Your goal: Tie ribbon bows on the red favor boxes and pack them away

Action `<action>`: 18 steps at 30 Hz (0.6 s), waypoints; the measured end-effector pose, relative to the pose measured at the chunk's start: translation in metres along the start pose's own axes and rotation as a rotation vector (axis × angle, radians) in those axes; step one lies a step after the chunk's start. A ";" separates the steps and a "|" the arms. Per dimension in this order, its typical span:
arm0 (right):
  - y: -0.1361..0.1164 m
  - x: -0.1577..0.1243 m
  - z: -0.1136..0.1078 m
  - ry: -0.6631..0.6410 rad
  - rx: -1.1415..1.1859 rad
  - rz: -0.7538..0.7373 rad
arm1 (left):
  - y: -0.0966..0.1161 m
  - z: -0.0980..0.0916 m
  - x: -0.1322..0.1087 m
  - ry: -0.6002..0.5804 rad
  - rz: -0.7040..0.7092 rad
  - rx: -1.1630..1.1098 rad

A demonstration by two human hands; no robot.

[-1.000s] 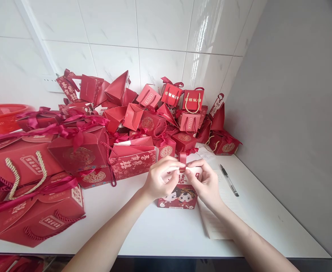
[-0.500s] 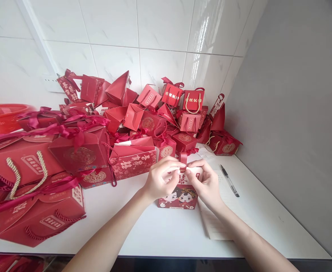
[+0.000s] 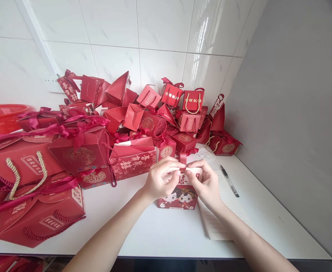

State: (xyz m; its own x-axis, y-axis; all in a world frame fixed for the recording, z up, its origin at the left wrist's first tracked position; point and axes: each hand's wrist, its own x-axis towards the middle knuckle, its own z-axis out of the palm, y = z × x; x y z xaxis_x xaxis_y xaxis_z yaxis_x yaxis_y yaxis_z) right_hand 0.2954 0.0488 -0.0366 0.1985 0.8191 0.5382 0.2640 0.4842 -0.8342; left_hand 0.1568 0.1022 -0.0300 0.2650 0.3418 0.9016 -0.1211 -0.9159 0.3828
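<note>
A small red and white paper gift box (image 3: 180, 198) stands upright on the white table, with two cartoon figures printed on its front. From its top rises a loop of red ribbon (image 3: 182, 158). My left hand (image 3: 163, 177) is closed at the left of the loop, thumb and forefinger pinching the box's top edge. Opposite it, my right hand (image 3: 205, 181) pinches the same edge just right of the loop. The fingers partly cover the upper front of the box.
Red gift boxes with rope handles and bows are heaped along the tiled wall, including a large box (image 3: 41, 215) at left. An orange-red plastic basket (image 3: 4, 117) stands behind them. Right of my hands lie a pen (image 3: 230, 181) and a notebook (image 3: 215, 226). A grey panel (image 3: 290, 124) borders the right side.
</note>
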 end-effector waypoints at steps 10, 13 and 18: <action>-0.003 0.002 0.001 -0.049 0.066 0.068 | -0.001 0.000 0.001 0.011 -0.002 0.031; -0.001 0.002 0.001 -0.033 0.058 0.057 | 0.000 0.000 0.000 0.000 -0.003 0.005; -0.002 0.001 0.001 -0.020 0.041 0.047 | 0.000 0.000 0.000 0.002 0.002 -0.005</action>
State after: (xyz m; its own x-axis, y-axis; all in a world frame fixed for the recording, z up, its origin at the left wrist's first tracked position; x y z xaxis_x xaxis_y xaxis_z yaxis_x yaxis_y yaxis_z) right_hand 0.2943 0.0492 -0.0345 0.1905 0.8469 0.4965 0.2160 0.4572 -0.8627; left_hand 0.1566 0.1023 -0.0298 0.2630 0.3403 0.9028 -0.1265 -0.9155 0.3819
